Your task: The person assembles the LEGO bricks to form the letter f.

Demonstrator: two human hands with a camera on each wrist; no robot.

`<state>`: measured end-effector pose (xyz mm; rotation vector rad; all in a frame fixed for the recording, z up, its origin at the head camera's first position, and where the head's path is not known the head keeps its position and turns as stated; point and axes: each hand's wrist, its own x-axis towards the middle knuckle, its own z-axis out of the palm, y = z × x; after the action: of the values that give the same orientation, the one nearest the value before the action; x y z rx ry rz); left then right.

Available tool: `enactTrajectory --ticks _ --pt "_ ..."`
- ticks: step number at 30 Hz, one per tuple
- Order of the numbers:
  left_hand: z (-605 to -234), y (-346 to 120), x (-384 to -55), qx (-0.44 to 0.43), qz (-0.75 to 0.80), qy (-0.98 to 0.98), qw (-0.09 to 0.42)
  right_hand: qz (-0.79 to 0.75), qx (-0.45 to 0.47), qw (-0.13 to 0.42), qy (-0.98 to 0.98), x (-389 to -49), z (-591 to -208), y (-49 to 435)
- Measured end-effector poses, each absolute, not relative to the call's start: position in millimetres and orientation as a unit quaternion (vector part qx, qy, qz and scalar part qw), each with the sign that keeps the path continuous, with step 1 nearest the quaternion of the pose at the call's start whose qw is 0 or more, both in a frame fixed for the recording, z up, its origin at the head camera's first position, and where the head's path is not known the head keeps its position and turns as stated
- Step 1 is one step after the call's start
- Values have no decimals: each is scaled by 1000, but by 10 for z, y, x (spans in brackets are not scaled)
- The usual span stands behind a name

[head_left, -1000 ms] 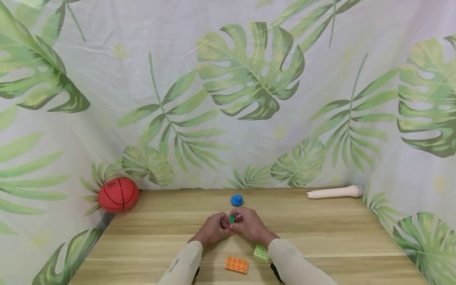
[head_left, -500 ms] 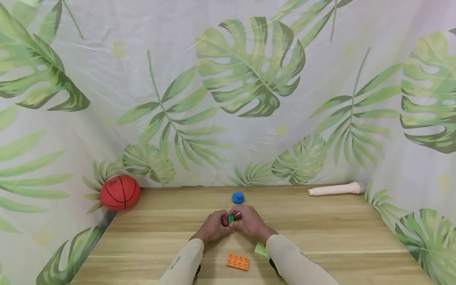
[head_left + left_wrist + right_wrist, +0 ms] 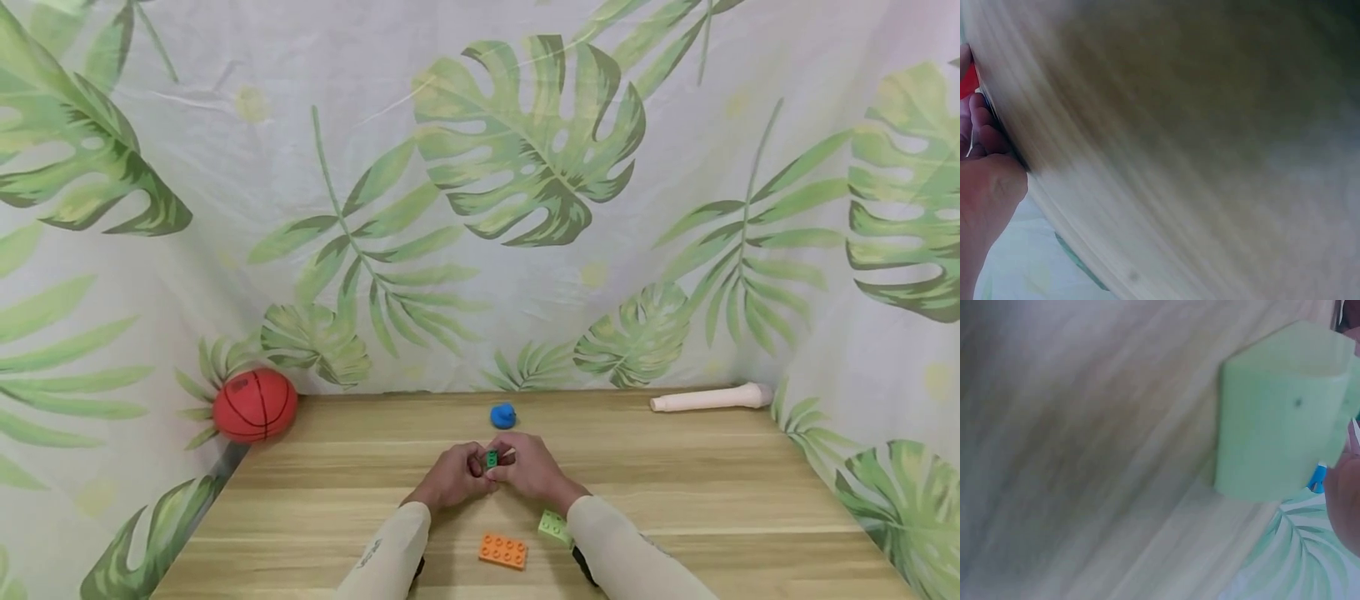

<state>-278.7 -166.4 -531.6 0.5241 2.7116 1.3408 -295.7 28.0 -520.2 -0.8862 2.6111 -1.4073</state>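
In front of the blue toy duck (image 3: 503, 416), both hands meet over the table. The right hand (image 3: 531, 467) pinches a small green toy brick (image 3: 492, 459) between thumb and fingers, its studs facing the camera. Beside it the left hand (image 3: 453, 477) has curled fingers close against the same spot. A red toy brick (image 3: 969, 82) shows between the left fingers in the left wrist view; most of it is hidden. Close by the right forearm lies a light green brick (image 3: 553, 527), which looms large in the right wrist view. An orange brick (image 3: 503, 551) rests between the forearms.
A red ball (image 3: 256, 406) sits at the table's back left corner. At the back right lies a pale microphone-shaped object (image 3: 709, 398). Leaf-patterned cloth (image 3: 525, 317) hangs behind the wooden table (image 3: 675, 483) and at its sides.
Both hands stay together, with only small shifts. The green brick turns slightly in the fingers. The red bit seen below it a second ago in the head view is now covered.
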Motion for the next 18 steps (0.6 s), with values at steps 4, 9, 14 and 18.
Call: enactTrajectory --ticks 4,9,14,18 --pt "-5333 -1668 -2790 168 443 880 42 -461 -277 33 842 -2942 -5199 299" --pt "-5320 -1667 -2786 167 443 879 46 -457 -273 39 846 -2936 -5161 304" --pt "-5313 -1670 -2773 164 440 882 46 -442 -278 39 852 -2946 -5170 302" --pt "-5298 -1675 -2781 160 444 880 54 -438 -283 37 853 -2956 -5183 306"
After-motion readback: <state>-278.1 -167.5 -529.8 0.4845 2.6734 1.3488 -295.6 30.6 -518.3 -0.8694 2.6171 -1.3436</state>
